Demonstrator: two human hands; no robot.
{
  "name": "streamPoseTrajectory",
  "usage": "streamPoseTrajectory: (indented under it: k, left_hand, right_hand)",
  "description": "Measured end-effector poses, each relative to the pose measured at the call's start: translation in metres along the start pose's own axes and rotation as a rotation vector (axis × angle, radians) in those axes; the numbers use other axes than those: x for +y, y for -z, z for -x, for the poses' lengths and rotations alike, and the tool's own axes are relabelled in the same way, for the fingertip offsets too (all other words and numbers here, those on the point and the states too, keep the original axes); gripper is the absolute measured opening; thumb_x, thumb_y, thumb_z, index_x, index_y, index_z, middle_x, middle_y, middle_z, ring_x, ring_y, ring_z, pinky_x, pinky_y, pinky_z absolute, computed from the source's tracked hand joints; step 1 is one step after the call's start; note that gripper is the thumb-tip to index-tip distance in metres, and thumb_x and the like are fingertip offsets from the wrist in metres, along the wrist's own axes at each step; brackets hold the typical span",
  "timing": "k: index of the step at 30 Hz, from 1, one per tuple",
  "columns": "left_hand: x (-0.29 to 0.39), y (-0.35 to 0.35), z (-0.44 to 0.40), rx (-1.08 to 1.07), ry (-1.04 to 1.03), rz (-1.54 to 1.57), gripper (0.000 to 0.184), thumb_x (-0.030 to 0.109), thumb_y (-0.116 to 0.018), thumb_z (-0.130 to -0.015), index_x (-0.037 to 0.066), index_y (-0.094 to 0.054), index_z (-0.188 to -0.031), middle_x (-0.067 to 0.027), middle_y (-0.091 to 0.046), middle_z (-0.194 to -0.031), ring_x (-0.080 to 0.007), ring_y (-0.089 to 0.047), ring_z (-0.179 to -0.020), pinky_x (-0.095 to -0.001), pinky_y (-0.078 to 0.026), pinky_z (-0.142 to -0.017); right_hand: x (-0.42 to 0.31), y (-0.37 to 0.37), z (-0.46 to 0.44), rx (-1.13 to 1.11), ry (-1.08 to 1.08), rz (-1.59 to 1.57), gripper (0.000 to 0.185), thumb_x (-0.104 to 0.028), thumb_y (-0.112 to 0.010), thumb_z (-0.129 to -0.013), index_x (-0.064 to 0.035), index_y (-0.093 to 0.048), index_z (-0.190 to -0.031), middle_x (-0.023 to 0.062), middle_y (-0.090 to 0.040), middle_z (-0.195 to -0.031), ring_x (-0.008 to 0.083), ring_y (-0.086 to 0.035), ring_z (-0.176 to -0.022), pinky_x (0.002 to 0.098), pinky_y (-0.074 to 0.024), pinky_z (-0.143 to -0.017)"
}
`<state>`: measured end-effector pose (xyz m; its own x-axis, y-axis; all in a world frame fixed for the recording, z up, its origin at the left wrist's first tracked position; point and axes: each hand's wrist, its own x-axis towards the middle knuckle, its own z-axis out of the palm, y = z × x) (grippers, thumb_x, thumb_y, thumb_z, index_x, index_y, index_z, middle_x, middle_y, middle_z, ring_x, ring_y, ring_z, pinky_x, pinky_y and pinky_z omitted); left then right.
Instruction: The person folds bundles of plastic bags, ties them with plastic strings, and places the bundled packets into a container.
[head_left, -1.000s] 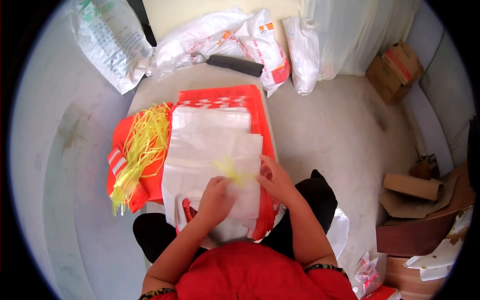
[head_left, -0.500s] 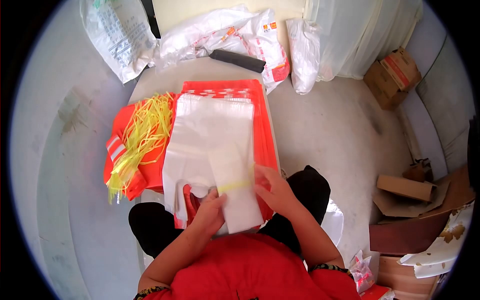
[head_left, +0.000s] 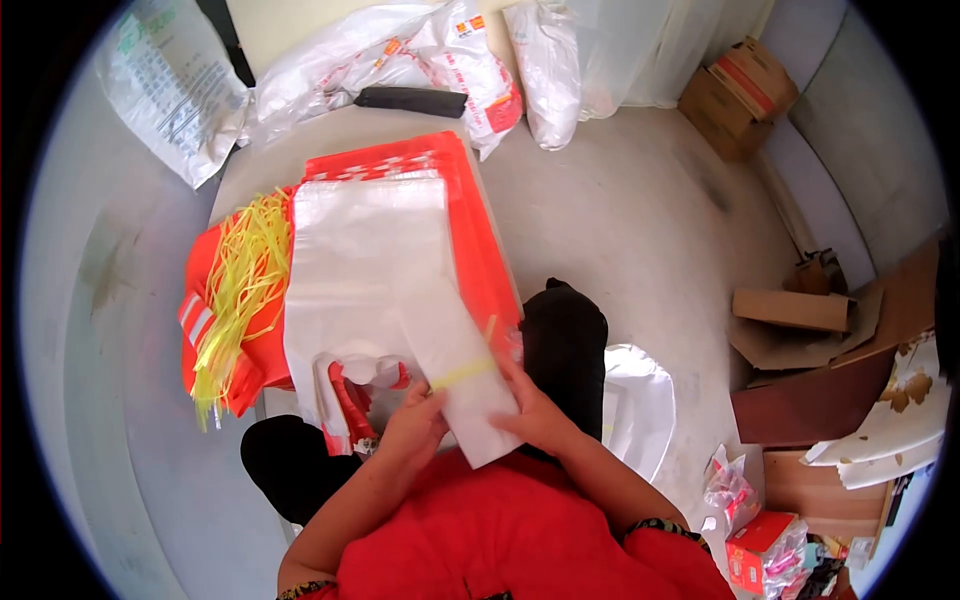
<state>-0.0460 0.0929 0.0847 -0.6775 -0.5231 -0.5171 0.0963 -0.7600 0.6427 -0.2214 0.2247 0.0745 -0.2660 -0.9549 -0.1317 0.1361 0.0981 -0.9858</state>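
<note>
A folded white plastic bundle with a yellow band round its middle is tilted over the near part of the stack. My left hand grips its left edge near the band. On its right edge, my right hand holds it with fingers closed. Beneath lie flat white plastic bags on top of red bags. To the left, a tangle of yellow strips rests on red material.
A black roll and white sacks are at the table's far end. Cardboard boxes stand at the back right. An open carton and a white lined container are at the right.
One second ago the yellow strip was blurred between my hands; now it circles the folded bundle. Since the middle frame, the right hand has moved lower along the bundle. The view has shifted right.
</note>
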Motion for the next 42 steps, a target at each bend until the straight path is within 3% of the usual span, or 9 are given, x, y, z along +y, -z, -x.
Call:
streamPoseTrajectory:
  k: [6,13,16,20,23,26,29,35,42]
  left_hand:
    - [0.001,0.007,0.0,-0.128,0.087,-0.107,0.036,0.016,-0.05,-0.108,0.007,-0.05,-0.143,-0.0139,-0.063,-0.139,-0.0256,-0.061,-0.128,-0.0413,-0.048,-0.109]
    - [-0.001,0.029,0.001,-0.167,0.26,-0.738,0.037,0.017,-0.049,-0.107,0.004,-0.053,-0.142,-0.0155,-0.067,-0.134,-0.0239,-0.063,-0.126,-0.0357,-0.049,-0.106]
    - [-0.021,0.078,-0.008,-0.22,0.181,-1.148,0.034,0.018,-0.053,-0.105,0.001,-0.06,-0.133,-0.0157,-0.071,-0.126,-0.0251,-0.067,-0.12,-0.0367,-0.051,-0.102]
    - [-0.039,0.127,-0.004,-0.246,0.134,-1.503,0.034,0.024,-0.055,-0.101,0.0,-0.068,-0.122,-0.0172,-0.073,-0.116,-0.0314,-0.069,-0.113,-0.0403,-0.053,-0.097]
    - [-0.049,0.161,-0.014,-0.31,0.252,-1.618,0.038,0.027,-0.052,-0.1,0.002,-0.069,-0.123,-0.0185,-0.073,-0.114,-0.0364,-0.068,-0.111,-0.0426,-0.052,-0.098]
    - [-0.044,0.138,-0.023,-0.415,0.465,-1.921,0.04,0.028,-0.047,-0.099,0.003,-0.068,-0.122,-0.0198,-0.072,-0.118,-0.0366,-0.067,-0.116,-0.0415,-0.051,-0.099]
    - [-0.084,0.247,-0.029,-0.121,0.039,-1.524,0.039,0.029,-0.045,-0.1,0.005,-0.066,-0.122,-0.0193,-0.07,-0.125,-0.0372,-0.065,-0.118,-0.0408,-0.05,-0.101]
    - [-0.059,0.158,-0.009,-0.038,0.427,-1.484,0.036,0.031,-0.048,-0.102,0.01,-0.065,-0.125,-0.0169,-0.066,-0.132,-0.0376,-0.065,-0.119,-0.041,-0.051,-0.1]
    - [-0.07,0.188,-0.018,-0.079,0.41,-1.455,0.036,0.033,-0.05,-0.101,0.01,-0.065,-0.124,-0.0182,-0.068,-0.127,-0.0389,-0.065,-0.116,-0.0423,-0.052,-0.097]
  right_hand:
    - [-0.034,0.073,0.026,-0.028,-0.029,0.076,0.068,0.003,-0.07,-0.089,-0.0024,-0.046,-0.153,0.0045,-0.056,-0.144,0.0126,-0.054,-0.128,0.0303,-0.0444,-0.109]
    - [-0.035,0.199,0.1,0.484,0.026,-0.195,0.058,0.001,-0.067,-0.09,-0.0051,-0.055,-0.147,0.0029,-0.063,-0.133,0.0117,-0.061,-0.111,0.0286,-0.0518,-0.094]
    - [0.012,0.241,0.142,0.567,-0.193,0.003,0.058,-0.001,-0.068,-0.088,-0.0023,-0.056,-0.145,0.0044,-0.064,-0.133,0.0129,-0.061,-0.114,0.0296,-0.0516,-0.095]
    - [0.086,0.262,0.186,0.483,-0.561,0.233,0.054,-0.001,-0.069,-0.083,-0.004,-0.064,-0.137,0.0038,-0.069,-0.115,0.0123,-0.064,-0.096,0.0292,-0.0532,-0.087]
    - [0.156,0.268,0.201,0.391,-0.673,0.318,0.05,-0.004,-0.07,-0.082,-0.0023,-0.066,-0.132,0.0056,-0.07,-0.096,0.0143,-0.064,-0.079,0.0303,-0.0531,-0.075]
    - [0.196,0.262,0.2,0.558,-0.65,0.214,0.05,-0.004,-0.07,-0.083,-0.001,-0.066,-0.132,0.007,-0.071,-0.101,0.0161,-0.066,-0.082,0.0311,-0.0539,-0.076]
    - [0.212,0.257,0.197,0.769,-0.509,0.132,0.051,-0.003,-0.069,-0.083,-0.0012,-0.064,-0.134,0.0073,-0.071,-0.103,0.0166,-0.067,-0.085,0.0309,-0.0541,-0.077]
    - [0.337,0.251,0.225,0.946,-0.609,-0.134,0.05,-0.004,-0.071,-0.082,-0.0062,-0.066,-0.132,0.0077,-0.07,-0.108,0.0163,-0.067,-0.084,0.0308,-0.0567,-0.073]
    - [0.408,0.206,0.218,1.189,-0.756,-0.068,0.047,0.009,-0.066,-0.08,-0.0068,-0.07,-0.124,0.0095,-0.071,-0.107,0.0175,-0.067,-0.074,0.029,-0.0568,-0.059]
